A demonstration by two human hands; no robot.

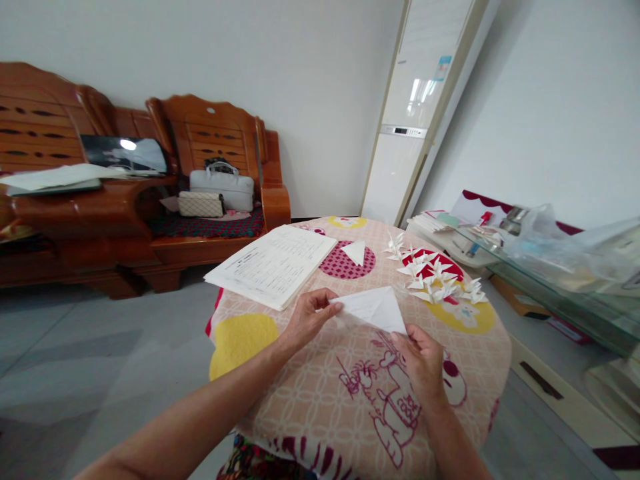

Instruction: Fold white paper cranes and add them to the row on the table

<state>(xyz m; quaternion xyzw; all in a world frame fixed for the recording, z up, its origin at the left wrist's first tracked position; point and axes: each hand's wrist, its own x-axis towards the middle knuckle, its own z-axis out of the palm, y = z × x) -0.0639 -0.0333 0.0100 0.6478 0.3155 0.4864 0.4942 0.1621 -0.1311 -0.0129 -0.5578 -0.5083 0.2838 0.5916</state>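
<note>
"How many bare hands?"
"Two: one left hand, one right hand."
"White paper triangles?"
"Two: one large white paper triangle, one small white paper triangle."
"Spiky white folded-paper figures?"
"Several; they overlap too much for a sure count."
"Bags?"
"Two: one grey handbag, one beige quilted purse."

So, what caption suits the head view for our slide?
Left hand and right hand hold folded paper over a patterned tablecloth, paper figures nearby.
</note>
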